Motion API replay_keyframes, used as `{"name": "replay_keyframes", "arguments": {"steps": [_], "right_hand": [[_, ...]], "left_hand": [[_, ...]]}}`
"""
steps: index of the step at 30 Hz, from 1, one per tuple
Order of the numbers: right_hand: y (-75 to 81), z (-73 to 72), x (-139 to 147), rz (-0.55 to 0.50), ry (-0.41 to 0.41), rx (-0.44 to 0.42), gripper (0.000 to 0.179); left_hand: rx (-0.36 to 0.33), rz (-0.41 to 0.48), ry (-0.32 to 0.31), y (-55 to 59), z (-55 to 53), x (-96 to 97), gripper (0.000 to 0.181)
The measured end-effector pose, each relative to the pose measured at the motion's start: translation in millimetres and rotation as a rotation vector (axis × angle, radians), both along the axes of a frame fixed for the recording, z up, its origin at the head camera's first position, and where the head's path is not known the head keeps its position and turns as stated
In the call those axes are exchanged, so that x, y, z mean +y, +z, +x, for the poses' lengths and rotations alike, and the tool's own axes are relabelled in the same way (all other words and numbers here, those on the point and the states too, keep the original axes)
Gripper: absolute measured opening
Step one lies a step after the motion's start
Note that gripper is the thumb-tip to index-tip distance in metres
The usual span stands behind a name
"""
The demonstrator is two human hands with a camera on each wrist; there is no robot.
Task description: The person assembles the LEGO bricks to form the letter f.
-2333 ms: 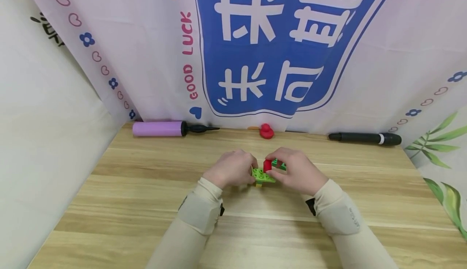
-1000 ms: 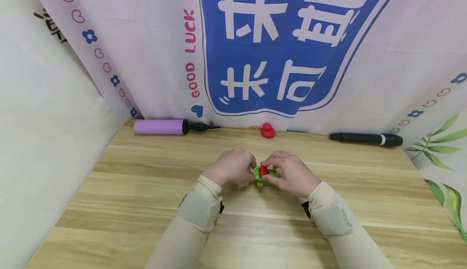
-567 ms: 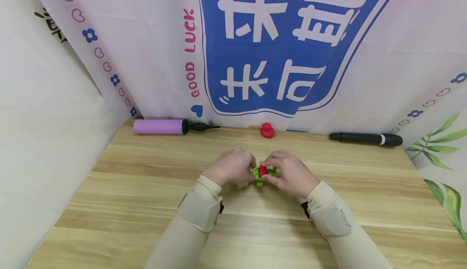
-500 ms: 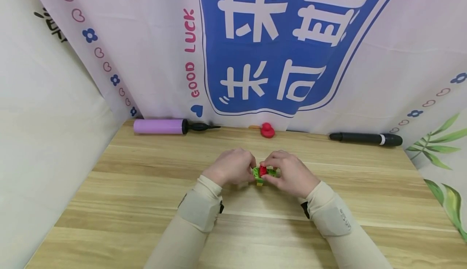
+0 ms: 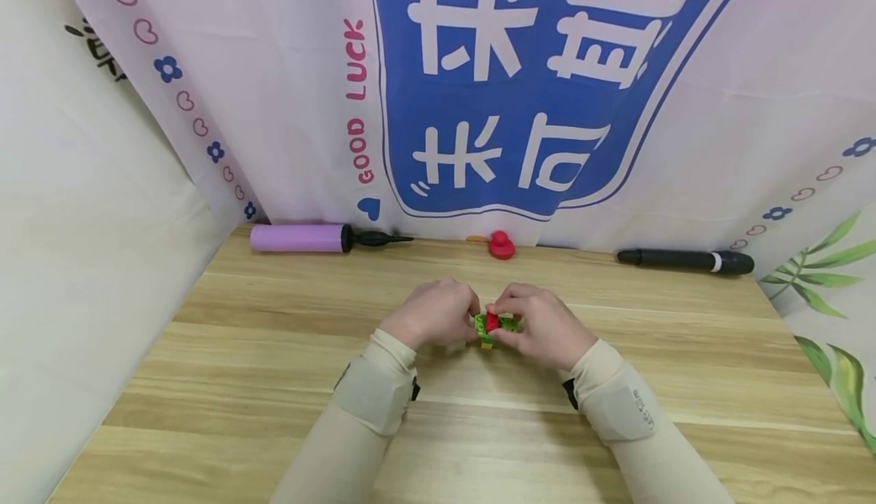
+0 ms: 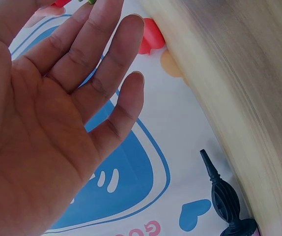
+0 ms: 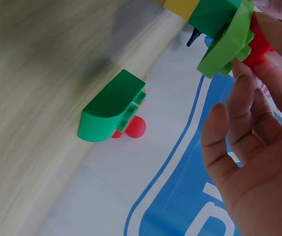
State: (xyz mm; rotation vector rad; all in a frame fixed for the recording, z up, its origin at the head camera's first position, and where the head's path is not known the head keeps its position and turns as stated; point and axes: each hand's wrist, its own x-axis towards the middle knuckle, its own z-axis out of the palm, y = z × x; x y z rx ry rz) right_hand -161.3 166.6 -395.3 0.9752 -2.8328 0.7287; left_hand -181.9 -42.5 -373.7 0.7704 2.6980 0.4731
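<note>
Over the middle of the table, my left hand [image 5: 438, 314] pinches the near-left end of a light green studded plate [image 7: 227, 42]. Under that plate sit a dark green brick [image 7: 214, 19] and a yellow brick [image 7: 183, 7]. With thumb and fingers my right hand [image 5: 547, 325] pinches a red brick [image 5: 492, 322] against the plate's studded top; whether it is fully seated cannot be told. In the left wrist view the palm [image 6: 42, 123] hides most of the stack. Beyond the right hand a separate green curved brick [image 7: 111, 105] lies on the table.
Along the table's back edge lie a purple hand pump [image 5: 297, 238] with a black nozzle, a small red duck-like toy [image 5: 502, 245] and a black pen-shaped object [image 5: 684, 261]. A printed cloth [image 5: 294, 109] hangs right behind the wooden table [image 5: 274, 382].
Since the first frame my right hand has brought the red brick left and down onto the light green plate. The brick has tilted slightly most recently; my left hand has barely moved.
</note>
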Motion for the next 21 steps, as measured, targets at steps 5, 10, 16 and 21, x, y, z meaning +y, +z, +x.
{"name": "replay_keyframes", "arguments": {"steps": [5, 10, 16, 21], "right_hand": [[-2.0, 0.0, 0, -0.004, -0.002, -0.008, 0.026], [-3.1, 0.5, 0, -0.006, -0.010, -0.007, 0.025], [-2.2, -0.8, 1, 0.015, -0.010, -0.017, 0.029], [4.0, -6.8, 15, -0.017, 0.014, -0.067, 0.034]], "left_hand": [[-0.007, -0.006, 0.003, -1.1, -0.1, -0.2, 0.020], [-0.004, -0.010, 0.003, -1.5, -0.3, 0.1, 0.021], [-0.001, -0.009, 0.002, -1.2, -0.1, 0.4, 0.020], [-0.002, -0.004, -0.001, 0.2, 0.2, 0.8, 0.013]]}}
